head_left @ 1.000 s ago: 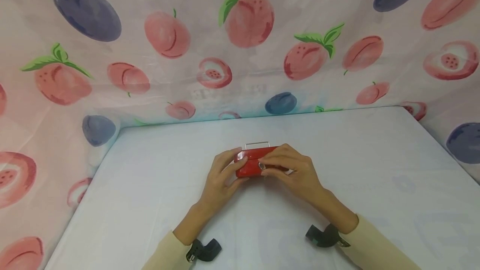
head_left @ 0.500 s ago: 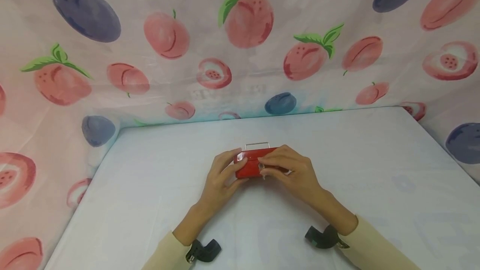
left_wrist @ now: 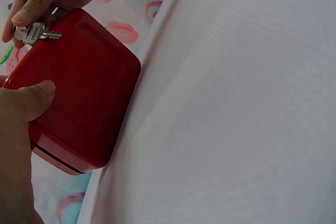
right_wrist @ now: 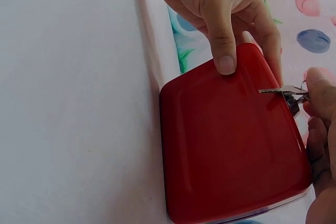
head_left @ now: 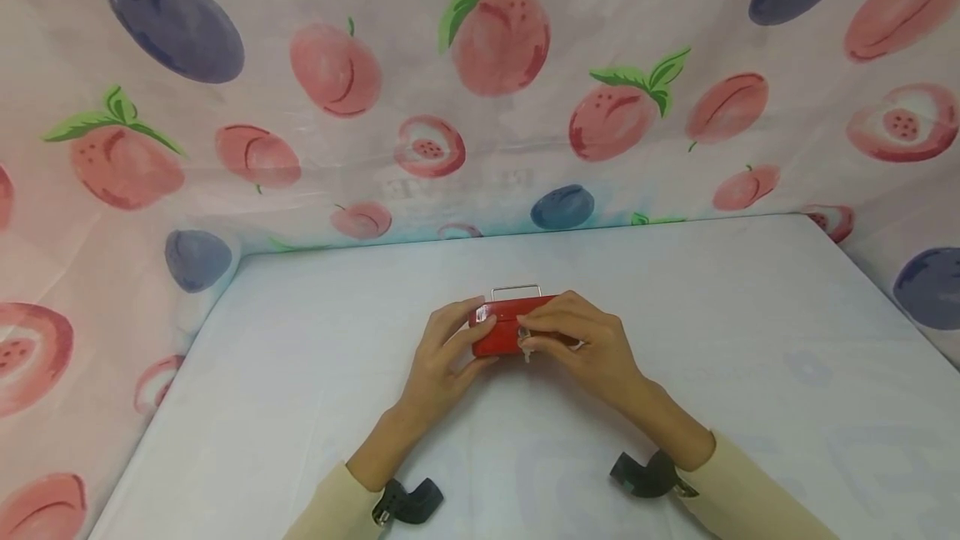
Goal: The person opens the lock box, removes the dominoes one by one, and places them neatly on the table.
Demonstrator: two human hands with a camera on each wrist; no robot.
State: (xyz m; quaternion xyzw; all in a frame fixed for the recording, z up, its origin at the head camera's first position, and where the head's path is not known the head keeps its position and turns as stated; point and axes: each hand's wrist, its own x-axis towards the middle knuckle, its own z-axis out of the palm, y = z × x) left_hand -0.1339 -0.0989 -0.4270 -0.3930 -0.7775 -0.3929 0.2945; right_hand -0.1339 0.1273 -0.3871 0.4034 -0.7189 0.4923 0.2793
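Note:
A small red metal cash box (head_left: 495,345) with a thin wire handle (head_left: 515,287) is between the two hands, tilted so that its smooth underside faces the wrist cameras. My left hand (head_left: 442,352) grips its left end, the thumb pressing the underside and the fingers on the far side. At the front lock (right_wrist: 292,104), my right hand (head_left: 588,336) pinches a key at its head, thumb against fingertips. A second silver key (left_wrist: 44,34) dangles from the same ring across the underside. The pinched key's blade is hidden.
A white cloth covers the table (head_left: 300,407). Behind it and at both sides hangs a fruit-print curtain (head_left: 420,48). Black wrist cameras are strapped over the left sleeve (head_left: 337,507) and the right sleeve (head_left: 750,490).
The dangling key shows lower beneath the right fingertips than a second ago, and those fingers have shifted slightly at the lock. The left hand and box have hardly moved.

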